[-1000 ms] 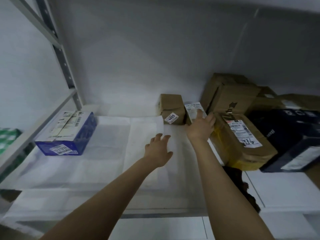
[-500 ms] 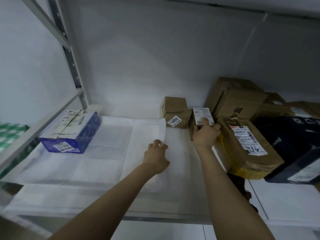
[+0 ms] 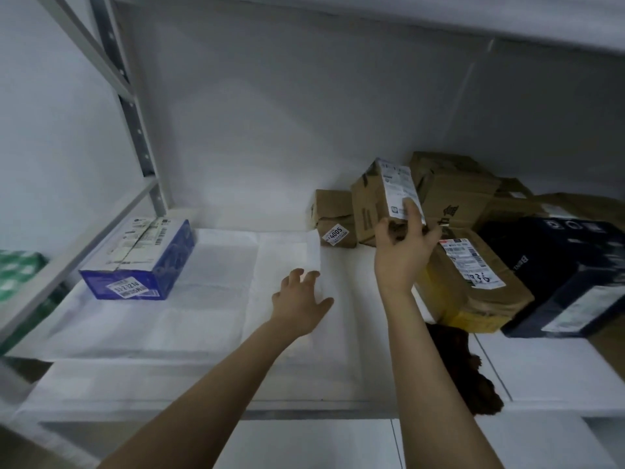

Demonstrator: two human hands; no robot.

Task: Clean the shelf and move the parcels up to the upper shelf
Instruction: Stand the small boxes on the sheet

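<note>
My right hand [image 3: 400, 250] grips a small brown cardboard parcel [image 3: 378, 198] with a white label, lifted off the white-lined shelf [image 3: 203, 299] and tilted up. My left hand [image 3: 299, 304] hovers just above the shelf liner, fingers spread, holding nothing. Behind it a small brown parcel marked 4005 [image 3: 333, 220] rests at the back. A blue box [image 3: 142, 258] with labels lies at the left. Right of my right hand sits a larger brown parcel marked 936 [image 3: 473, 282], a dark navy box [image 3: 568, 272], and more brown boxes [image 3: 453, 187] stacked behind.
The underside of the upper shelf [image 3: 372, 15] runs across the top. A grey metal upright [image 3: 132, 120] stands at the left. A dark brown fuzzy duster [image 3: 463, 370] lies near the shelf's front edge under my right forearm. A green checked item [image 3: 17, 275] is at far left.
My right hand closed on the small labelled parcel and lifted it up off the shelf. My left hand stayed low over the liner, shifting slightly.
</note>
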